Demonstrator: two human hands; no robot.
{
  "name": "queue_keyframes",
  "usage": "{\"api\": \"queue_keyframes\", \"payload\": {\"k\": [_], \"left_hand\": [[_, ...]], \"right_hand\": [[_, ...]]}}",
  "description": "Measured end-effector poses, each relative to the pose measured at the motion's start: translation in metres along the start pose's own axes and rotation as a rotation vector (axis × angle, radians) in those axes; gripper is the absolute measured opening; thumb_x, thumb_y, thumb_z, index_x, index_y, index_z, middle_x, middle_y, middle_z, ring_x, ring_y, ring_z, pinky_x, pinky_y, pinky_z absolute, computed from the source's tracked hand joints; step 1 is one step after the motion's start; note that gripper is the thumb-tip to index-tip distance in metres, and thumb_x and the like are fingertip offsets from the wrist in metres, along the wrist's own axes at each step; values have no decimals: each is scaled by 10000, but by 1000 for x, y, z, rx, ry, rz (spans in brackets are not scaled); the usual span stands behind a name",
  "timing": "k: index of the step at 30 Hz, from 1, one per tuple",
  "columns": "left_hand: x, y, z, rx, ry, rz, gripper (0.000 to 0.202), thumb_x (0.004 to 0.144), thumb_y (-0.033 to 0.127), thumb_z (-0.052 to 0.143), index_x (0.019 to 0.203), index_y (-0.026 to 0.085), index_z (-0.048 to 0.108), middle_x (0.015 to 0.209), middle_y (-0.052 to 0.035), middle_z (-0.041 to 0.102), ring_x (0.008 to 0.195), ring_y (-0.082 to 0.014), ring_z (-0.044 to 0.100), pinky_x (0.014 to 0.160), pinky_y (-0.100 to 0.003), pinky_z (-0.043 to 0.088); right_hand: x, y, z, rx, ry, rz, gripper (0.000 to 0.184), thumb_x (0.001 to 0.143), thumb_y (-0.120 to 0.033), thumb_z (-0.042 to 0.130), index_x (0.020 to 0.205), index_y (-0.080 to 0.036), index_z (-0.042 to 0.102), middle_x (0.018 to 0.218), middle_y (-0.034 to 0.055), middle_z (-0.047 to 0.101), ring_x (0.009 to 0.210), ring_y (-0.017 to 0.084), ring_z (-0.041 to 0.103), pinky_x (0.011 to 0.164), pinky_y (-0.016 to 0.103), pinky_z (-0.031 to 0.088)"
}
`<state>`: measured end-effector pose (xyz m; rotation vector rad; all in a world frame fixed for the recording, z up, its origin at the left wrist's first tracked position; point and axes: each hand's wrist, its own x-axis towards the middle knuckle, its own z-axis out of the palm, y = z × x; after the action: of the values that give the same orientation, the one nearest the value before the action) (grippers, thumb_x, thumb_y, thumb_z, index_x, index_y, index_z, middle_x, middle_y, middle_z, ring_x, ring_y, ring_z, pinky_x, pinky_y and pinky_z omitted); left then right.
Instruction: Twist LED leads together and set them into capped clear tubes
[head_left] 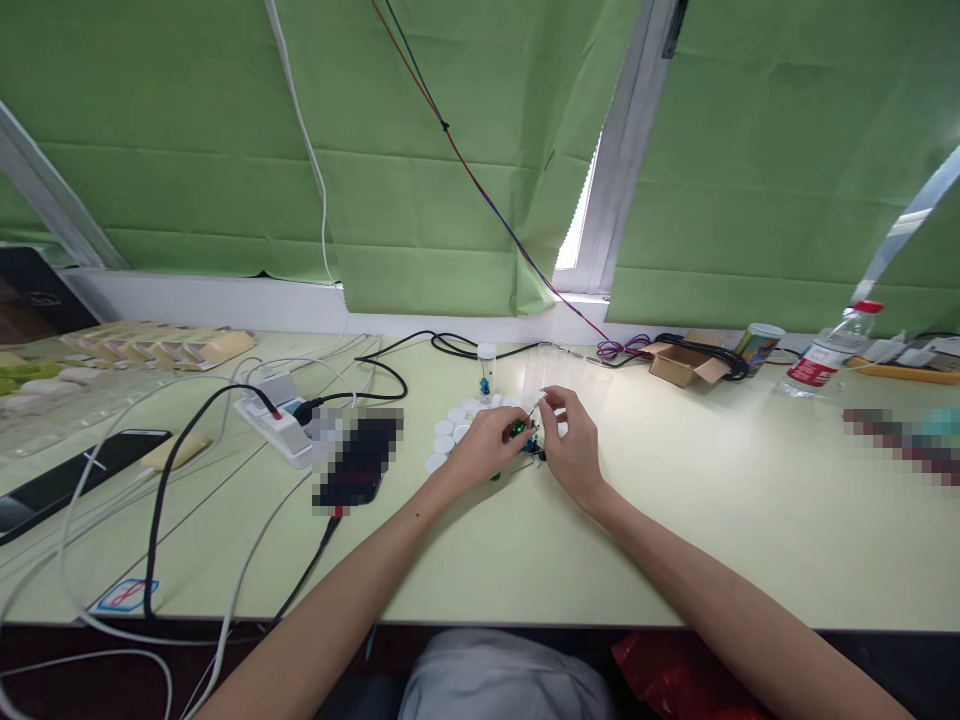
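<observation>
My left hand (486, 443) and my right hand (571, 440) meet over the middle of the pale green table (712, 520). Left fingers are curled round a small green and dark object (517, 430). Right fingers pinch a thin clear piece (537, 402) just above it. Several white round caps (448, 432) lie to the left of my left hand. A small clear vial (486, 372) with a white lid and blue contents stands upright behind them. Clear plastic containers (559, 365) stand behind my right hand.
A white power strip (271, 420) with black and white cables sits at the left, a blurred dark device (358, 458) beside it. A black tablet (75, 478) lies far left. An open cardboard box (679, 362), a cup (759, 345) and a water bottle (829, 358) stand at the back right.
</observation>
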<state>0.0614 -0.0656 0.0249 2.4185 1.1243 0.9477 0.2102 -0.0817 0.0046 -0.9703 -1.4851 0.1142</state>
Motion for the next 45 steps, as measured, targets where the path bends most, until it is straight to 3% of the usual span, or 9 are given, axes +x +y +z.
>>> {"api": "queue_keyframes", "payload": {"k": [11,21,29,36,45], "left_hand": [[0,0,3,-110,15,-73,191,824,366,571,787,192,641,609,26,581,533,-112,460,538,-246,372],[2,-7,2,-352,26,-188,278,769,458,630,777,182,670,669,1,622,510,-98,468,487,-237,385],[1,-6,-1,-619,-45,-317,369,799,529,596,808,170,677,521,29,473,423,-80,380,416,-225,307],[3,-9,1,-695,-42,-337,409,782,559,608,791,158,686,638,-18,586,414,-63,384,389,-216,274],[2,-6,0,-746,-36,-390,424,762,568,631,765,146,679,721,-41,613,406,-53,392,371,-214,241]], "right_hand": [[0,3,2,-15,-94,26,297,968,-287,415,1211,-190,555,934,71,642,856,179,605,707,317,524],[-1,3,1,-9,-156,61,378,980,-292,396,1323,-207,528,987,64,672,851,172,611,785,333,507],[0,1,0,-14,-177,74,412,983,-317,383,1360,-203,505,948,57,659,823,166,595,806,331,500],[-1,3,0,2,-198,92,420,978,-296,394,1377,-209,488,929,43,647,778,151,587,806,326,493],[-1,4,0,17,-238,124,446,968,-299,407,1401,-212,468,951,54,643,735,146,594,706,298,507]]}}
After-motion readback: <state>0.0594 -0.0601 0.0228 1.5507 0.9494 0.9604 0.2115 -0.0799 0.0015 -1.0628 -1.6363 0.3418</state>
